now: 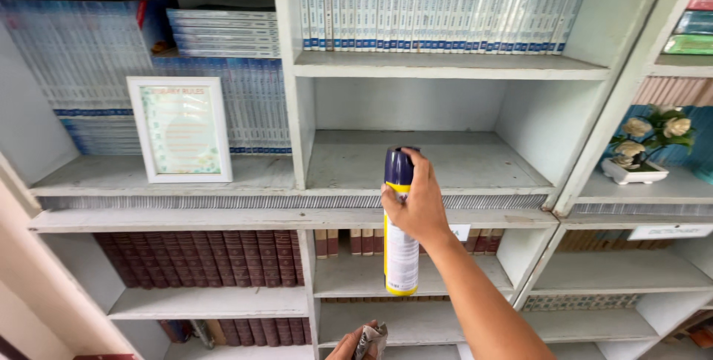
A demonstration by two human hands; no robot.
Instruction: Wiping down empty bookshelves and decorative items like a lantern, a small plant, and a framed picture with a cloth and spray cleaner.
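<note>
Spray can up in front of the empty shelf bay.

The white bookshelf (297, 108) fills my view, with rows of pale blue books (445, 4) on top, dark red books (200, 256) lower down, a framed sheet (180, 128) leaning in the left bay and a small pot of white flowers (645, 148) off to the right. My right hand (417, 208) is wrapped tight around the upper part of a tall spray can (401, 256), held upright before the bare middle compartment. At the bottom edge my left hand (349, 345) is closed on a crumpled cloth (373, 341), well apart from the can.
</note>
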